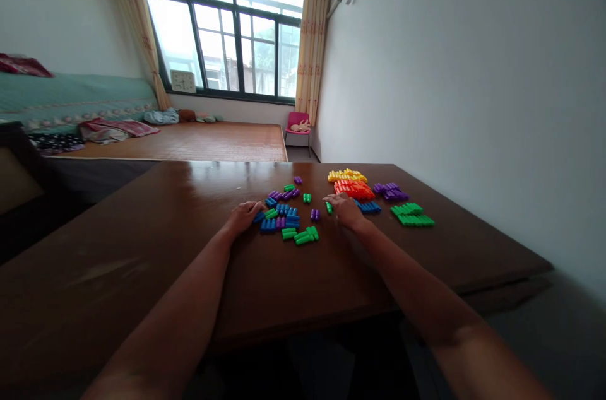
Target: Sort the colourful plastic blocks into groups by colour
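Small blue, purple and green pieces lie mixed mid-table. My left hand rests at their left edge, its fingertips by a blue piece; what it grips, if anything, is too small to tell. My right hand reaches over the table with its fingers stretched out, close to a green piece. Beyond and beside it are sorted groups: yellow pieces, red pieces, blue pieces, purple pieces and green pieces. Two purple pieces sit between my hands.
The brown table has its near edge below my forearms. A white wall runs along the right. Behind the table are a bed with cloths, a pink chair with a soft toy, and a window.
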A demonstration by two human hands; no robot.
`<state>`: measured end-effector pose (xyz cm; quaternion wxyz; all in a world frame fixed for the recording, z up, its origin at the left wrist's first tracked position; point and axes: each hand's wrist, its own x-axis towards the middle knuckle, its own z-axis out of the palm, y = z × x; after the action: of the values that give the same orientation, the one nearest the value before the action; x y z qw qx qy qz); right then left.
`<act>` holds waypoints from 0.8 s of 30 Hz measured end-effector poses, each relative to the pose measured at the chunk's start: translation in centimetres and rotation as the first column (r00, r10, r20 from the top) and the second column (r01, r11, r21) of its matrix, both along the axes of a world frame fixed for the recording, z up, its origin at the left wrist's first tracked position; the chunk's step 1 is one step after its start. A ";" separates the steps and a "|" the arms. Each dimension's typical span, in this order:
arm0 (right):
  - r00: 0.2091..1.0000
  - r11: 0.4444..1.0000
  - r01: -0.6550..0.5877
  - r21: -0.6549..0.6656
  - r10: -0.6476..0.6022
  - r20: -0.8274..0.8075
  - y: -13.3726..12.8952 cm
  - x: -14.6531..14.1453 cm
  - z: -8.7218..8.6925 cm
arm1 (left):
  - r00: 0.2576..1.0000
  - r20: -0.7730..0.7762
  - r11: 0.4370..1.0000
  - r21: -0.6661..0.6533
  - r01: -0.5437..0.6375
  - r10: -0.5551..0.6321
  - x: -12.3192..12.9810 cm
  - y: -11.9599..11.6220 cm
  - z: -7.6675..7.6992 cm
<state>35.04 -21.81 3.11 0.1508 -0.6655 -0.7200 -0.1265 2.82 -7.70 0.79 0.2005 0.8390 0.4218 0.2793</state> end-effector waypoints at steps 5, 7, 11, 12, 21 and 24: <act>0.992 0.956 0.066 -0.286 -0.032 0.120 4.3 0.3 1.8 | 1.000 0.019 1.000 0.005 0.006 -0.006 0.0 0.4 -0.3; 0.995 0.928 0.034 -0.371 0.003 0.099 5.7 0.3 2.0 | 0.999 0.028 1.000 0.007 0.016 -0.016 0.1 0.4 -0.3; 1.000 0.944 -0.030 -0.330 0.031 -0.002 7.0 0.1 1.3 | 0.999 0.022 1.000 0.008 0.025 -0.025 0.1 0.4 -0.4; 0.999 0.952 -0.030 -0.304 0.022 -0.031 7.0 0.0 1.1 | 1.000 0.017 1.000 0.005 0.023 -0.023 0.1 0.5 -0.5; 0.936 0.996 -0.083 0.038 0.091 -0.341 4.7 -4.0 0.6 | 0.987 0.150 0.941 0.338 -0.002 -0.051 1.6 -2.0 1.3; 0.883 0.961 -0.225 0.163 0.271 -0.384 3.9 -6.9 0.0 | 0.974 0.082 0.897 0.413 0.160 -0.211 2.6 -3.4 1.6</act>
<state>28.16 -17.93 3.15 0.3483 -0.5698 -0.7443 -0.0072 5.41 -11.05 2.44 0.0747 0.8796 0.2596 0.3915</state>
